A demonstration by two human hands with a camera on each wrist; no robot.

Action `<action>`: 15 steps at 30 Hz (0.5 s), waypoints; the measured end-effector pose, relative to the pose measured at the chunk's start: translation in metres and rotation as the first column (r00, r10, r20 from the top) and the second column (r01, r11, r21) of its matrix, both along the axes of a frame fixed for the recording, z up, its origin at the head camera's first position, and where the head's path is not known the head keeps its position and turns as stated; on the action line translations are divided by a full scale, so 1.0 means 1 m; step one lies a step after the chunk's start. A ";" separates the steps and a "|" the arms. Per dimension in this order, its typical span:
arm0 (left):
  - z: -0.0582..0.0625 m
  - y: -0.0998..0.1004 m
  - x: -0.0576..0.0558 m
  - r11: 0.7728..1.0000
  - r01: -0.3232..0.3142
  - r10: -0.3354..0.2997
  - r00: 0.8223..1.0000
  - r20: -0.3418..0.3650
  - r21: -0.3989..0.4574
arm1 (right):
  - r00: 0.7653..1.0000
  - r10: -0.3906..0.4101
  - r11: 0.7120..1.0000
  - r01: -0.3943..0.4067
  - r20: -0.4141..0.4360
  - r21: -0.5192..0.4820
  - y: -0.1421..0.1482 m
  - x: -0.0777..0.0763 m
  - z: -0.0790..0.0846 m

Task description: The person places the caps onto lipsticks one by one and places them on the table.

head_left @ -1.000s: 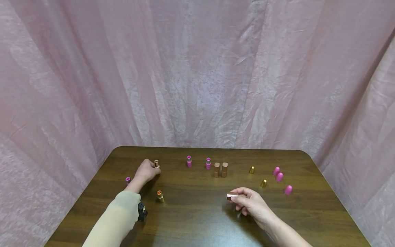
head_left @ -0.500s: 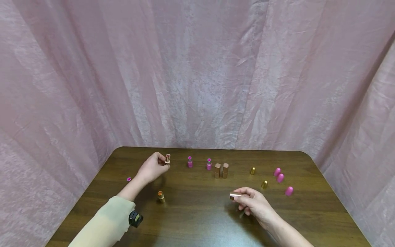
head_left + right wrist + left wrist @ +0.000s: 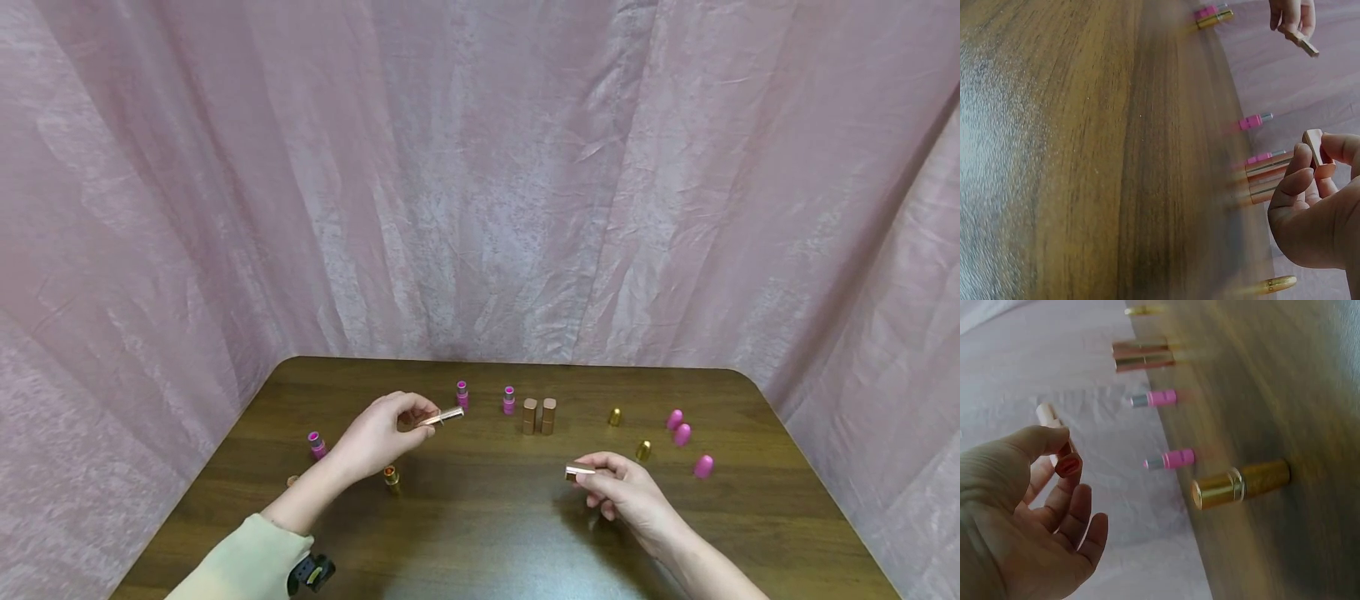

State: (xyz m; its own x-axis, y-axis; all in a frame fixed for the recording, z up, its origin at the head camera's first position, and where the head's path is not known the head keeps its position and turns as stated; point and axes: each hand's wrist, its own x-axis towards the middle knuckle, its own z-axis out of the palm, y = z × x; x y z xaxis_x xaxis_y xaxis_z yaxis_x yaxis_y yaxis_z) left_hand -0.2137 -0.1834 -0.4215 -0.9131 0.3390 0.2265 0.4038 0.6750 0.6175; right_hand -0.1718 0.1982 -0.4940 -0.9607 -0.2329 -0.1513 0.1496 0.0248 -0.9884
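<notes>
Left grip (image 3: 382, 433) has the rose-gold lipstick base (image 3: 448, 416) pinched between thumb and fingers, clear of the tabletop (image 3: 480, 542), left of center; base is tilted well off upright, slim bright inner tube pointing right and slightly far. Right grip (image 3: 630, 496) pinches the rose-gold cap (image 3: 579, 472) thumb against fingers, nearer and to the right, lying roughly level; the two parts are well apart. Can't tell which way the cap's mouth faces. Handling, my read: both light, stiff shells, probably plastic with a metallic finish, so no give under a pinch. Gloss looks slick; flat sides should stop the cap rolling in the fingers if pads sit on opposite faces. Hold the base by its thick lower body, below the collar, off the inner tube: that's likely the delicate bit, may swivel or smear, and a cap needs it free. Hold the cap toward its closed end, mouth rim uncovered. Light, firm pinch is enough; squeeze on an edge and it likely twists out. Drop risk is scuffed finish more than breakage, I'd guess.
</notes>
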 end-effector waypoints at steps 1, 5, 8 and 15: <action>0.000 0.001 0.003 1.000 0.019 -0.019 1.000 -0.005 -0.006 | 1.000 0.000 1.000 0.000 -0.002 0.005 0.000 0.000 0.001; -0.003 0.007 0.012 0.998 0.046 -0.047 0.999 -0.025 -0.035 | 1.000 0.004 1.000 -0.003 -0.021 0.027 0.002 0.000 0.003; -0.006 0.011 0.017 0.999 0.039 -0.040 0.999 -0.013 -0.037 | 0.999 0.008 0.999 -0.007 -0.032 0.038 0.002 0.000 0.005; -0.012 0.021 0.030 0.997 0.067 -0.067 0.998 0.003 -0.025 | 0.997 0.029 0.998 -0.025 -0.069 0.050 0.001 0.001 0.007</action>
